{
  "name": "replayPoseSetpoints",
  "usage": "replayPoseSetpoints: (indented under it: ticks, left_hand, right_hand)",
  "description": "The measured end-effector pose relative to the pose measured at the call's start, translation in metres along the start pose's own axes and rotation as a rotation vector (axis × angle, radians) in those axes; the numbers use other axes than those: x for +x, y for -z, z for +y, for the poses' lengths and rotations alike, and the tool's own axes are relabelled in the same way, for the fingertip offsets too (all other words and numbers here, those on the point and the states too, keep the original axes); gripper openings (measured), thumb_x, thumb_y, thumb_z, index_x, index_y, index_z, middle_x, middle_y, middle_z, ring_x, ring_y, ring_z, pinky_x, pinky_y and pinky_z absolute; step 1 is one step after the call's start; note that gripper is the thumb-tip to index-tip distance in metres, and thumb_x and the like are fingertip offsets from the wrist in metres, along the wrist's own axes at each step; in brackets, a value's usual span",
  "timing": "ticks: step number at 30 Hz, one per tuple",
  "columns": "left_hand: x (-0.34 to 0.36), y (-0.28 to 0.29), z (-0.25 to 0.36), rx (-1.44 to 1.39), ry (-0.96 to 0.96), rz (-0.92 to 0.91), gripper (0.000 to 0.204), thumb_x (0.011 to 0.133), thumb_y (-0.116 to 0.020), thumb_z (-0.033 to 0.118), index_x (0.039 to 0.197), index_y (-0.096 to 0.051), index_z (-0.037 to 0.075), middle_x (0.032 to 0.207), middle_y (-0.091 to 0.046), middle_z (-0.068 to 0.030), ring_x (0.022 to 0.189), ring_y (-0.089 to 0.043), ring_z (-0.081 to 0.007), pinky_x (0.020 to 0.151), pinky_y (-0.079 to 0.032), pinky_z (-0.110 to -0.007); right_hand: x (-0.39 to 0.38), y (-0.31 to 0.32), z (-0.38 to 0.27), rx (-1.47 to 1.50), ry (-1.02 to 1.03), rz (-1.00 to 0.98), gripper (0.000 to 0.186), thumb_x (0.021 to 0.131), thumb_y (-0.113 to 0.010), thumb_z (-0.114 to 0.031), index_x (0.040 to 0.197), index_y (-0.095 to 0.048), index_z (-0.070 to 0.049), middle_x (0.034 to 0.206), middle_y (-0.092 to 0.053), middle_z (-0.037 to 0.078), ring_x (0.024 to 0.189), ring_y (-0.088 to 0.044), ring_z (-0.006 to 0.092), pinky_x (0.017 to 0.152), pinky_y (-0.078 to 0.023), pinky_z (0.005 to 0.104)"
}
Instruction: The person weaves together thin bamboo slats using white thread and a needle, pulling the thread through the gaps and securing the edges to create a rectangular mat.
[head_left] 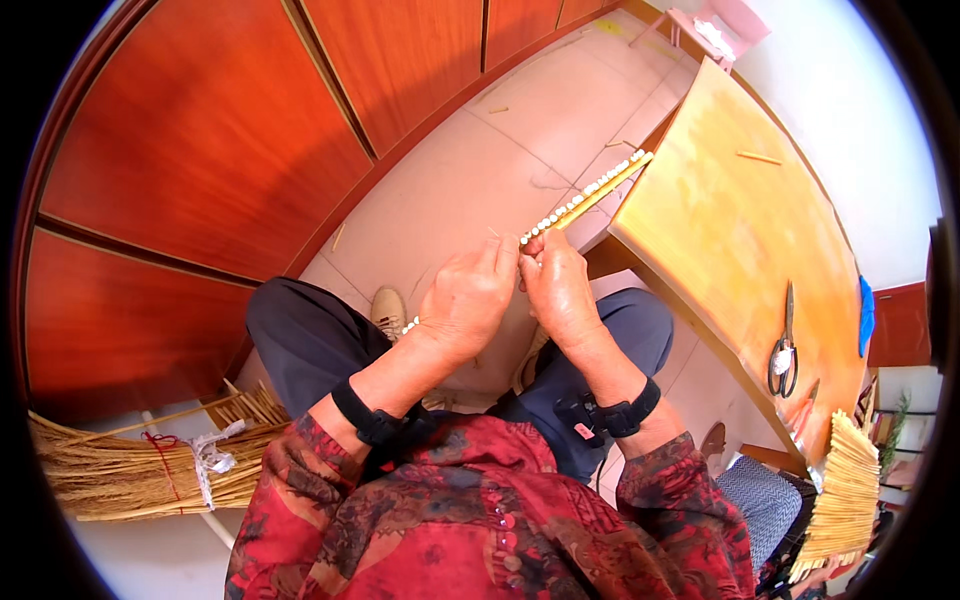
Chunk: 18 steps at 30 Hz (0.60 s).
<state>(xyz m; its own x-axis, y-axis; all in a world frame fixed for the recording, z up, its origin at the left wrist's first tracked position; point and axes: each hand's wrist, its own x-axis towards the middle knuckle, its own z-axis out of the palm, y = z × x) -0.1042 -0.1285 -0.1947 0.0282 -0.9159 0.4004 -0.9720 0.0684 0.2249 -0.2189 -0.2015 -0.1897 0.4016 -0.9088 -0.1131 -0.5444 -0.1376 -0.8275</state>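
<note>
A long yellow plant stalk (600,194), edged with a row of small white bumps like knots or beads, runs up and right from my hands to the table's corner. My right hand (563,290) is closed around its near end, fingers curled. Close against it, my left hand (468,300) is closed in a pinch; what lies between its fingertips is hidden. A thin pale strand shows above those fingertips. More white bumps (411,325) show beside my left wrist, perhaps part of the same piece. Both hands are above my knees.
On the right stands a wooden table (720,200) with a loose stalk (760,158), black-handled scissors (784,350) and a blue item (866,316). A bundle of dry stalks (110,465) lies at lower left, cut yellow stalks (838,500) at lower right. Red cabinets (200,140) line the left.
</note>
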Motion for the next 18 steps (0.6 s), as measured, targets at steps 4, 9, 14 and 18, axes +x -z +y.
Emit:
replayPoseSetpoints:
  ticks: [4,9,14,18]
  left_hand:
    - [0.002,-0.001,-0.005,-0.058,-0.011,-0.007,0.033,0.079,-0.059,0.008,0.111,-0.052,0.004,0.091,-0.061,-0.0106,0.073,-0.063,-0.0285,0.065,-0.052,-0.036]
    - [0.004,0.028,-0.045,-0.069,-0.093,0.015,0.027,0.078,-0.059,0.008,0.104,-0.053,0.007,0.085,-0.062,-0.0110,0.072,-0.063,-0.0311,0.063,-0.053,-0.038]
    - [0.005,0.068,-0.089,-0.134,-0.189,0.003,0.031,0.077,-0.065,0.009,0.106,-0.054,0.007,0.089,-0.063,-0.0106,0.080,-0.063,-0.0312,0.072,-0.051,-0.040]
    - [0.014,0.093,-0.105,-0.153,-0.190,-0.088,0.044,0.072,-0.073,0.006,0.112,-0.057,0.003,0.103,-0.065,-0.0119,0.087,-0.062,-0.0310,0.078,-0.051,-0.038]
  right_hand:
    - [0.003,0.003,0.009,0.041,0.056,-0.003,0.017,0.086,-0.061,-0.008,0.094,-0.054,0.004,0.081,-0.064,0.026,0.081,-0.063,0.0427,0.073,-0.051,0.0468]
    - [-0.008,0.047,-0.004,-0.222,0.436,0.173,0.012,0.084,-0.062,-0.006,0.094,-0.061,-0.001,0.085,-0.063,0.018,0.081,-0.062,0.0351,0.073,-0.050,0.0409]
    - [-0.006,0.066,-0.039,-0.379,0.717,0.301,0.012,0.083,-0.064,-0.004,0.095,-0.064,-0.004,0.093,-0.062,0.013,0.091,-0.057,0.0328,0.081,-0.047,0.0410]
    - [-0.009,0.065,-0.044,-0.416,0.804,0.296,0.027,0.081,-0.066,-0.004,0.108,-0.061,-0.005,0.105,-0.061,0.014,0.103,-0.055,0.0343,0.090,-0.044,0.0424]
